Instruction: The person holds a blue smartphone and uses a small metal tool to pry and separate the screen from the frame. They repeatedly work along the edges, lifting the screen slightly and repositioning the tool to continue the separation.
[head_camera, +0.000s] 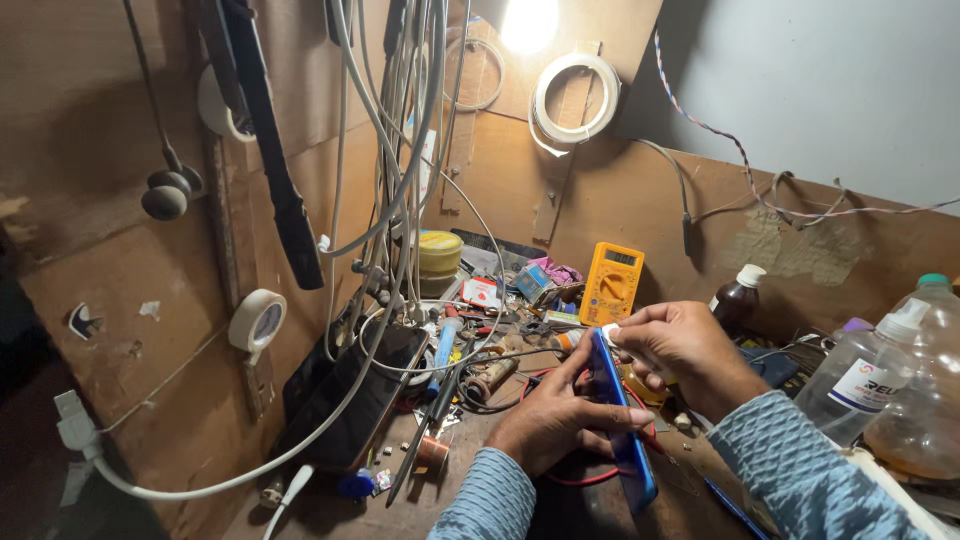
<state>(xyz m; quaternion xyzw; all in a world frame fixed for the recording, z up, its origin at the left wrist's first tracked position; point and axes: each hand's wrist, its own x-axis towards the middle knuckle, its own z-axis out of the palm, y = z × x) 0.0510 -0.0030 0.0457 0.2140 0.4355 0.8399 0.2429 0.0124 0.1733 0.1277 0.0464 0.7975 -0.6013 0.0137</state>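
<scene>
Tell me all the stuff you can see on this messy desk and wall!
phone: one, blue, held on edge between the two hands
multimeter: one, yellow, leaning at the back of the bench
tape rolls: two, white, on the wall, one at left and one up top
cables: a bunch, white and grey, hanging down the wall
dark phone: one, black, propped at left
round tin: one, yellow, behind the cables
brown bottle: one, white cap, right of the multimeter
clear bottles: two, far right
earphones: one pair, dark, hanging upper left
left hand: steadies the phone
right hand: pinches something small and white at the phone's top
</scene>
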